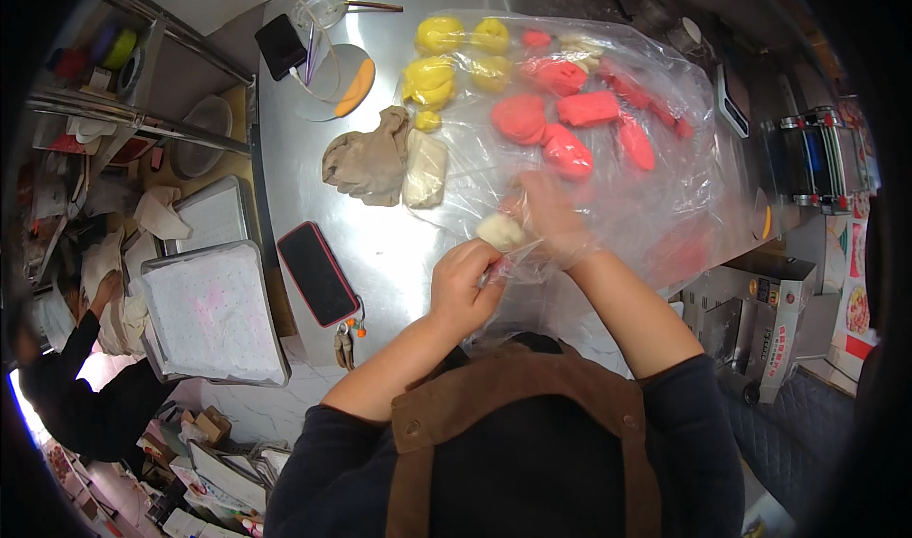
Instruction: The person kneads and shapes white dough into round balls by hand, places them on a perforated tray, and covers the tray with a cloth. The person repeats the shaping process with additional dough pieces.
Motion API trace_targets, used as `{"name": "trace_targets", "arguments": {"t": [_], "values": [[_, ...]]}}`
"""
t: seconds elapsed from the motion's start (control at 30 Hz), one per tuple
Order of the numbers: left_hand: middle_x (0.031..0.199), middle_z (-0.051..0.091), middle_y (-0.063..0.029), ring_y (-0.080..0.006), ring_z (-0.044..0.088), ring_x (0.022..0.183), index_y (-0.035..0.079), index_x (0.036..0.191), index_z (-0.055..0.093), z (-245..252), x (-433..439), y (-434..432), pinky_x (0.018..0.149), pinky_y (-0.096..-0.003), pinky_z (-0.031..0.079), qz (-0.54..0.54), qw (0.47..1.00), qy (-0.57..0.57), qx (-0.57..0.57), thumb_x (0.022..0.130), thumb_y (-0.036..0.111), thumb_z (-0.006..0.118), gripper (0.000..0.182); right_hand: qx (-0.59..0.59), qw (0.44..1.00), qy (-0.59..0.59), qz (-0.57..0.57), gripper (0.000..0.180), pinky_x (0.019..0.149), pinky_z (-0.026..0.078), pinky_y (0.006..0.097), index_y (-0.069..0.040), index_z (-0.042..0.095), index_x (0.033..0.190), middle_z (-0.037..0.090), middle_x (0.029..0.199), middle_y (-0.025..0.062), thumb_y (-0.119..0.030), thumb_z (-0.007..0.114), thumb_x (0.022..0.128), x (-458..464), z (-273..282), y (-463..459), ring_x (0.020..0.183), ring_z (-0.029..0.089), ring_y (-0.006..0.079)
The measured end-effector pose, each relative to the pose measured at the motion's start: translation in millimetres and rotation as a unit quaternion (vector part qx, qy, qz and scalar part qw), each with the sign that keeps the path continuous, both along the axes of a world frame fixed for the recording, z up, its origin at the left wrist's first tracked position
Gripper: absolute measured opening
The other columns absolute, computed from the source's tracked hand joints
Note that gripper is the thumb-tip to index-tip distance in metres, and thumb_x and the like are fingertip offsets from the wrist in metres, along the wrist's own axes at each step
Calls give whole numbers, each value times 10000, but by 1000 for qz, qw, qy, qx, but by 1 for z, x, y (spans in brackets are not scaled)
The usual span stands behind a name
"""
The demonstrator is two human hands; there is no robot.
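Observation:
Clear plastic sheeting (605, 217) covers lumps of yellow dough (429, 82), pink dough (519, 119) and some pale dough on a steel table (399, 253). My left hand (463, 281) pinches the sheeting's near edge between thumb and fingers. Under the plastic, my right hand (545, 210) is blurred, its fingers beside a small cream dough lump (501, 232); whether it grips the lump I cannot tell. A cream dough block (425, 169) lies at the sheet's left edge, against a crumpled brown cloth (370, 157).
A phone in a red case (318, 273) lies at the table's left. Behind it are a black device (281, 46) and a round disc with an orange piece (354, 88). Lined trays (214, 313) stand left. A co-worker's arm (89, 317) is far left. A metal machine (755, 317) stands right.

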State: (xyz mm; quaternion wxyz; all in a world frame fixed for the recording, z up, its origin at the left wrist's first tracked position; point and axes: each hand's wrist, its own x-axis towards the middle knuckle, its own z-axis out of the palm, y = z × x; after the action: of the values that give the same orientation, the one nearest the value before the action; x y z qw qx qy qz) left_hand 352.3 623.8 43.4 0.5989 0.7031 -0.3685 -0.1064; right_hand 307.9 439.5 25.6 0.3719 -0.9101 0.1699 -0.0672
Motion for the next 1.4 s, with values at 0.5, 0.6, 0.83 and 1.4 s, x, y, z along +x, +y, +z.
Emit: {"name": "trace_targets", "arguments": {"t": [0.5,0.6,0.83,1.4], "values": [[1276,544,-164,-337,512,1158,55,1270,511,-4,-35,-28,969,-446,392,-2,951,-270,147,772,76,634,513,665,707,-15,-242,486,970,442,395,-122,452,1340,552,1215,50,-407,527,953,-214,41,-56,1119,546,195],[1114,634,-157,-312,579,1058,45,1097,629,16,-76,-44,948,-458,409,-274,869,-187,367,725,162,744,407,648,671,-158,-323,518,965,445,380,-77,381,1391,518,1249,67,-398,445,989,-301,44,-121,1139,532,202],[1165,632,-160,-245,581,1119,4,1282,533,14,-275,-258,953,-352,444,-181,974,85,111,745,168,788,617,443,790,-179,-384,531,960,418,301,-52,382,1387,518,1221,72,-336,535,966,-437,20,-305,1135,511,164],[1150,612,-167,-274,593,1074,16,1238,521,-86,-325,-520,948,-324,448,-243,949,-6,199,736,81,727,546,-148,950,-64,-268,169,764,443,449,-75,609,816,577,891,106,-243,610,840,-371,-36,-410,877,550,337]]}}
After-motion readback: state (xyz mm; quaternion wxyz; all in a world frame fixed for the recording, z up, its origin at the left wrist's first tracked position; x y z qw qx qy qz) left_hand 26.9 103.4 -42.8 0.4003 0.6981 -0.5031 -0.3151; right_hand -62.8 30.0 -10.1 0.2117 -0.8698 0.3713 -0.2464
